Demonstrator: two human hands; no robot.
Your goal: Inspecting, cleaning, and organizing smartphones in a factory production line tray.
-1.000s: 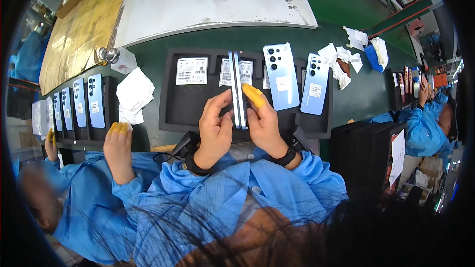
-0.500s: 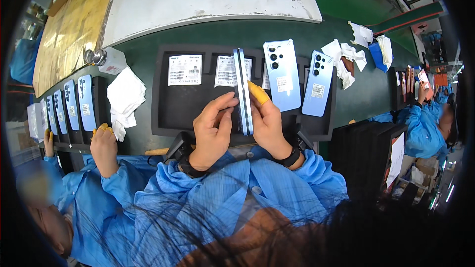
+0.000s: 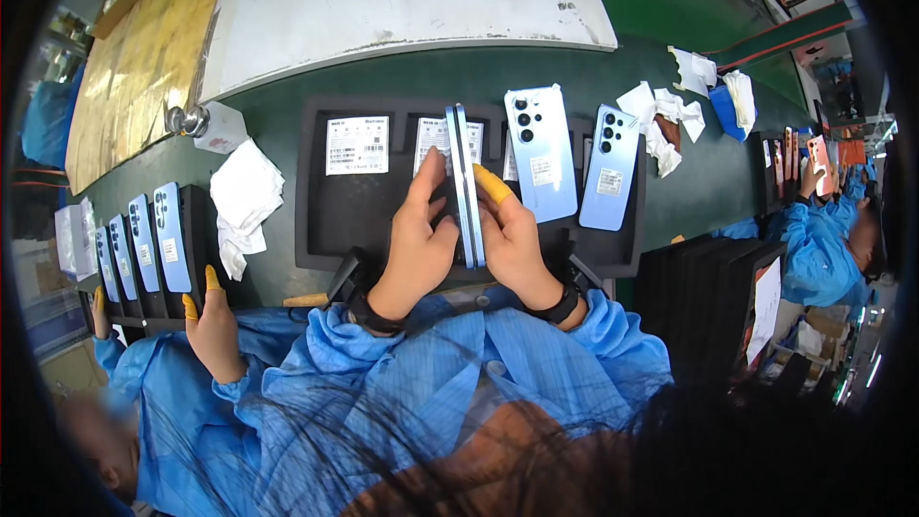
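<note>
Two slim light-blue phones point(image 3: 464, 191) stand edge-on between my hands, pressed face to face above a black foam tray point(image 3: 316, 220). My right hand point(image 3: 512, 249) grips their right side, a yellow finger cot on one finger. Against their left side lies my left hand point(image 3: 416, 249), index finger stretched upward and thumb near the phones; its other fingertips are partly hidden. To the right, two more light-blue phones lie camera side up in the tray: a larger-looking phone point(image 3: 543, 158) and a second phone point(image 3: 610, 168), each with a white label.
White printed labels point(image 3: 358, 146) show in the tray. Crumpled white cloth point(image 3: 247, 196) and a metal-capped bottle point(image 3: 215, 124) are at left. A co-worker's hand point(image 3: 215, 325) is beside another tray of phones point(image 3: 170, 239). Wipes point(image 3: 661, 124) lie right; black trays point(image 3: 699, 316) are stacked nearby.
My left hand has turned, its index finger now straighter and higher beside the phones. The held phones have shifted slightly. The co-worker's hand at left has opened beside its tray.
</note>
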